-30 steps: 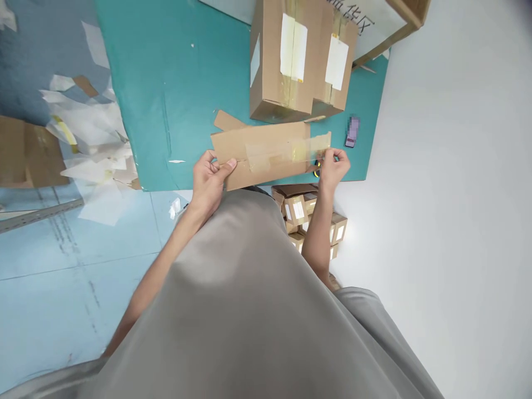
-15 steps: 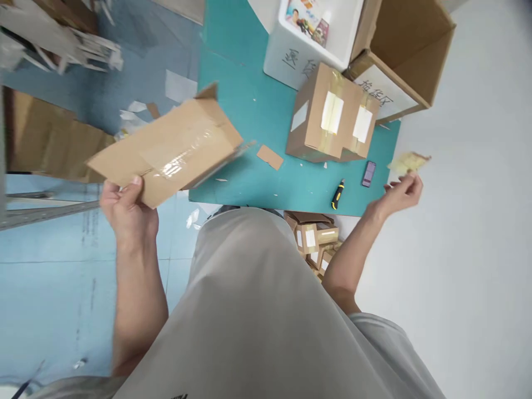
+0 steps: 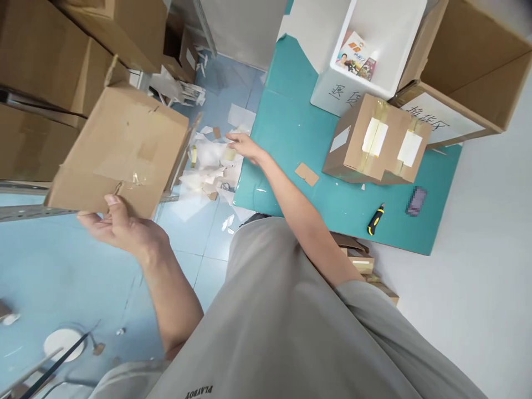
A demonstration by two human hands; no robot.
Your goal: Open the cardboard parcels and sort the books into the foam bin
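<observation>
My left hand (image 3: pixel 124 224) is closed on the lower edge of a cardboard box (image 3: pixel 128 144), thumb on top. The box is tilted, and clear tape shines on its face. Over the left end of the teal table my right hand (image 3: pixel 245 146) reaches out, fingers stretched and apart. Just under its fingertips shows a small yellowish scrap (image 3: pixel 230 153), seemingly the crumpled tape; the hand does not appear to grip it. Beneath lies a heap of paper and plastic scraps (image 3: pixel 203 180).
On the teal table (image 3: pixel 286 127) are two taped cartons (image 3: pixel 353 147), a yellow-black utility knife (image 3: pixel 376 220), a phone (image 3: pixel 416 201) and a cardboard scrap (image 3: pixel 306 174). A white bin (image 3: pixel 332 91) and a large open carton (image 3: pixel 477 72) stand behind. Shelved boxes (image 3: pixel 37 138) fill the left.
My right hand has swung from the far right, where it held crumpled yellowish tape, across to the scrap heap, and its fingers have opened. The box has moved left and turned. The view has shifted left.
</observation>
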